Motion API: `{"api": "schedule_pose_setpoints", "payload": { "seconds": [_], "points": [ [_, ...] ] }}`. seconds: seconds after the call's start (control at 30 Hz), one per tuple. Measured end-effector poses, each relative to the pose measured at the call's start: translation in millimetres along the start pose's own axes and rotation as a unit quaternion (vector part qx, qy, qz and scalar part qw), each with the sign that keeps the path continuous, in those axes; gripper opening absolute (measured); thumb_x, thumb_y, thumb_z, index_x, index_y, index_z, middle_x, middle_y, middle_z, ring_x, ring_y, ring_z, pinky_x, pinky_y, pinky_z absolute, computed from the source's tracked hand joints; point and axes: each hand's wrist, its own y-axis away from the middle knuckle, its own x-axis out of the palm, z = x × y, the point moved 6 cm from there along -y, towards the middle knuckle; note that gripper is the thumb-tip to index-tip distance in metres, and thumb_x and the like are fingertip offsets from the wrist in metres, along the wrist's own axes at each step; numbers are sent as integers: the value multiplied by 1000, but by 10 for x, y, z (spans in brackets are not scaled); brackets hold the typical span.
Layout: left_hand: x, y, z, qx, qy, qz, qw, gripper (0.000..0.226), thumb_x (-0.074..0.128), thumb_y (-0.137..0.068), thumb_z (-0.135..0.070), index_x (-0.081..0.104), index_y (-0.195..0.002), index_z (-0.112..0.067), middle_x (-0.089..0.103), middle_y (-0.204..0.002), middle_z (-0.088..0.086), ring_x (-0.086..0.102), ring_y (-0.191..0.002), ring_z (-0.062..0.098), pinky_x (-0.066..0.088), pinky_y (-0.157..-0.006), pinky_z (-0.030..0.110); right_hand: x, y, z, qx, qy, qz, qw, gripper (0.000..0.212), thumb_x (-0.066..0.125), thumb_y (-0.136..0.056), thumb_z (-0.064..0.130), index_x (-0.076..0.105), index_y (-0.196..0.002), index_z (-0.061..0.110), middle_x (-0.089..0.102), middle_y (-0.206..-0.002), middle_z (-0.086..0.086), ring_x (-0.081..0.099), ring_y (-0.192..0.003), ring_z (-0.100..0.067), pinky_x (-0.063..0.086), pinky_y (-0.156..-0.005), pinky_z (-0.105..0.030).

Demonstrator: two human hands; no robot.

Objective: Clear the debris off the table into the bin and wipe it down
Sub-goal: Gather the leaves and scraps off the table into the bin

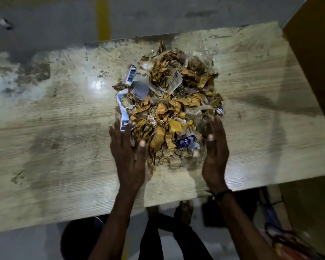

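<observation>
A heap of debris (pixel 169 104), made of yellow-brown crumpled scraps, paper bits and blue-and-white wrappers, lies in the middle of a pale, stained wooden table (pixel 54 147). My left hand (pixel 128 152) rests flat against the heap's near left side, fingers straight. My right hand (pixel 215 152) stands on edge against the heap's near right side, fingers straight, palm facing the pile. The two hands flank the near end of the heap. No bin or wiping cloth is clearly visible.
A yellow-brown panel (pixel 315 53) rises at the table's right end. Grey floor with a yellow line (pixel 103 17) lies beyond the far edge. Below the near edge are my legs and a dark round object (pixel 77 241). Cluttered items (pixel 281 239) sit at the lower right.
</observation>
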Motion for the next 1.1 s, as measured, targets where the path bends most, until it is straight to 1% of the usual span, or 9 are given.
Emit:
{"api": "schedule_pose_setpoints", "payload": {
  "seconds": [0.1,0.2,0.33,0.43,0.5,0.7,0.87,0.97,1.1],
  "points": [
    [201,97,-138,13,3,19,1000,57,46,-108,-44,36,-163,-31,15,-177,-7,5,-164,19,19,-126,66,146,84,67,9,1,-8,1000,46,47,-110,34,53,-154,20,44,-166,-1,34,-157,-18,36,-125,-40],
    [375,147,-241,18,35,18,999,55,49,-108,-44,46,-159,-24,25,-173,-6,17,-162,19,28,-123,62,327,86,112,32,11,12,999,51,47,-108,45,54,-154,24,42,-167,2,29,-159,-14,31,-123,-23],
    [532,146,-355,-7,68,-7,998,50,51,-106,-47,52,-153,-29,35,-166,-7,27,-155,15,32,-124,49,519,156,227,32,-26,41,998,43,56,-110,34,57,-151,24,43,-164,10,31,-157,-9,36,-121,-28],
    [609,141,-462,-37,118,-21,992,42,51,-105,-47,52,-146,-38,39,-158,-12,31,-149,8,29,-119,19,602,227,303,36,-51,56,996,40,55,-110,26,59,-149,18,42,-166,4,33,-155,-5,36,-113,-13],
    [645,136,-512,-52,148,-28,987,37,49,-105,-48,51,-142,-42,40,-150,-22,34,-146,6,27,-114,10,631,258,331,56,-74,63,994,38,53,-111,22,60,-148,16,41,-167,2,35,-154,-3,37,-109,-9],
    [695,115,-479,-91,224,-46,969,30,56,-104,-45,60,-134,-41,52,-144,0,49,-141,18,43,-117,33,716,266,298,112,-152,89,978,36,47,-113,15,60,-147,11,46,-164,1,41,-151,-4,38,-115,-16],
    [670,87,-518,-149,286,-41,946,23,64,-107,-23,69,-127,-33,59,-137,2,58,-132,12,48,-115,45,749,305,345,159,-202,102,961,31,53,-111,34,66,-135,48,53,-158,8,46,-149,-10,40,-123,-42],
    [610,75,-606,-174,310,-32,934,21,66,-106,-18,71,-124,-26,60,-136,4,60,-129,11,49,-113,37,749,309,385,179,-211,103,955,36,56,-110,36,63,-145,31,58,-154,4,52,-145,-16,42,-122,-50],
    [461,32,-750,-176,325,-38,928,22,67,-104,-16,71,-125,-21,61,-136,5,59,-130,11,49,-111,29,729,277,549,192,-218,91,953,37,54,-111,27,63,-144,16,67,-143,-1,62,-135,-16,51,-113,-41]
  ]
}}
